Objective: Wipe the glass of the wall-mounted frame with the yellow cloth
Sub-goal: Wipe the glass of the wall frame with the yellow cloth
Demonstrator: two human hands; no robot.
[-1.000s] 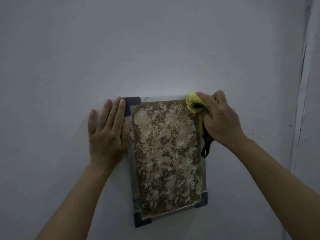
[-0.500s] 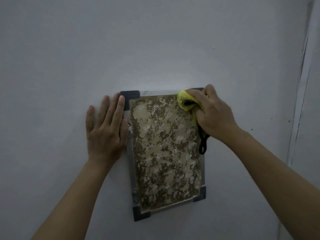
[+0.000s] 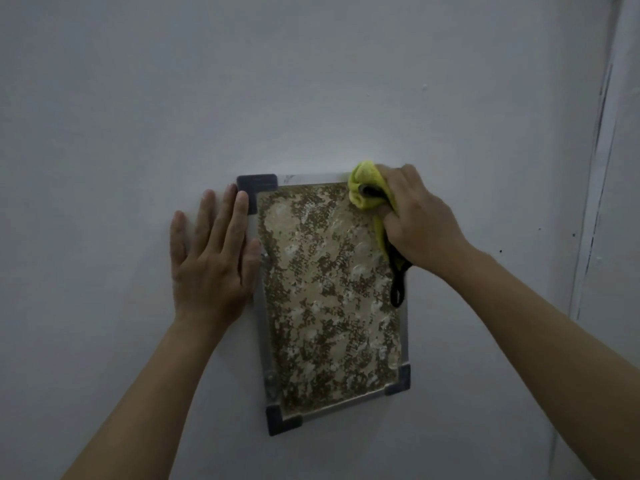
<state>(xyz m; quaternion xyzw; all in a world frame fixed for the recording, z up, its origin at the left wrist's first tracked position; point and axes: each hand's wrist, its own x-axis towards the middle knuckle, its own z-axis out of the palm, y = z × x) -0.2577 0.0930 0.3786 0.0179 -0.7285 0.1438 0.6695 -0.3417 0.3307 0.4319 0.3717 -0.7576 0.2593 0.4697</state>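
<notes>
Evidently to steady the frame [image 3: 332,299] on the wall [image 3: 311,81], the left hand [image 3: 213,261] lies flat and empty beside its left edge, while the right hand [image 3: 420,220], fisted around the yellow cloth [image 3: 367,188], presses it onto the glass's top right corner.

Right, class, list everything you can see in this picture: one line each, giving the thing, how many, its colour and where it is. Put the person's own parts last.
Wall: one, pale grey-white, fills the view.
Strip along the wall: one, pale with dark scuffs, far right, running top to bottom.
Frame: one, silver edges, dark corner pieces, hung tilted at centre.
Glass: one pane over a mottled brown and beige picture, inside the frame.
Yellow cloth: one, bunched at the frame's top right corner.
Black loop: one, hangs from the cloth by the frame's right edge.
Left hand: one, flat and open on the wall, fingertips at the frame's left edge.
Right hand: one, grip closed on the cloth.
</notes>
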